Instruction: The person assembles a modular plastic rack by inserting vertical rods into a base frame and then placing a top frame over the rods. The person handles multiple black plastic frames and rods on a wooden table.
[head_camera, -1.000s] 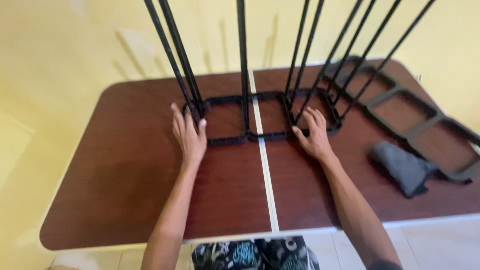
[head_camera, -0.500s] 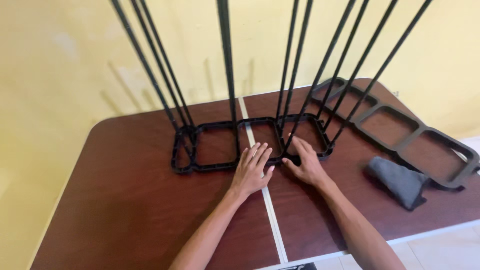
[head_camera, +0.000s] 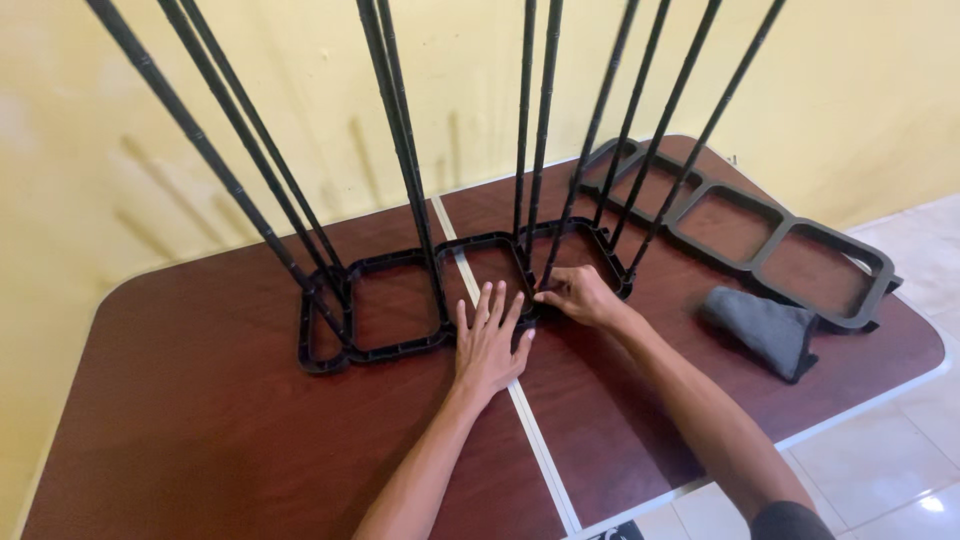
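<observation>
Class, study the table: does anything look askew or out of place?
Yes. The black rods in the frame under the hands splay at different angles instead of standing parallel. A second frame lies flat beside it without rods.

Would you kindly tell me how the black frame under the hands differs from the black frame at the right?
The near frame has tall black rods standing in it; the far frame has none. The left hand and right hand touch the near frame; the far frame lies untouched. Both are black, with square openings, on the brown table.

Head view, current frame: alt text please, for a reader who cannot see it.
A person's left hand lies flat and their right hand pinches the front edge of a black three-cell frame with tall black rods, on a brown table. A second frame and a grey cloth lie to the right.
</observation>
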